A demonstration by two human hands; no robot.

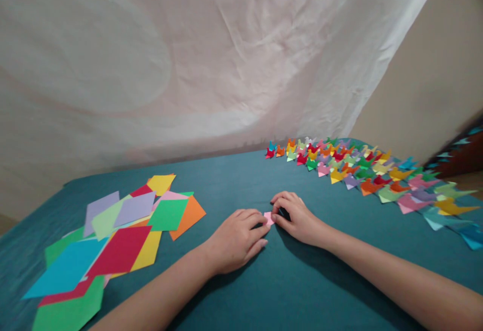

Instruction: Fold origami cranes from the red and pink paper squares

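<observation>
A small pink piece of paper (pixel 268 218) lies on the teal table cloth (pixel 294 285) between my two hands. My left hand (pixel 236 240) rests knuckles up with its fingers curled, the fingertips pressing the paper's left edge. My right hand (pixel 296 218) is bent over the paper's right side, its fingers pinched together on it. Most of the paper is hidden under my fingers, so its folded shape cannot be made out.
A loose spread of coloured paper squares (pixel 113 240) lies at the left. Rows of several small folded paper figures (pixel 362 170) run along the right side toward the near edge. A creased white sheet (pixel 188 69) hangs behind the table.
</observation>
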